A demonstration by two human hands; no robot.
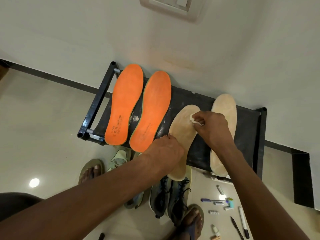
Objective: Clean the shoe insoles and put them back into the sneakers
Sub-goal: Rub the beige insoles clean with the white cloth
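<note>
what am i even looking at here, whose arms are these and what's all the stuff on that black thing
There is only one picture, taken from a wide-angle camera worn on a person's head, looking down at their own two bare arms. No machine is involved.

The black thing is a low rack standing against the wall. Four shoe insoles lie on it: two orange insoles on the left and two beige ones on the right.

The left hand presses down on the nearer beige insole to steady it. The right hand pinches a small white wad in its fingers and holds it against that insole, apparently wiping it. The other beige insole lies partly behind that arm.

Below, on the floor, are sneakers, the person's sandalled feet, and scattered pens.
</note>
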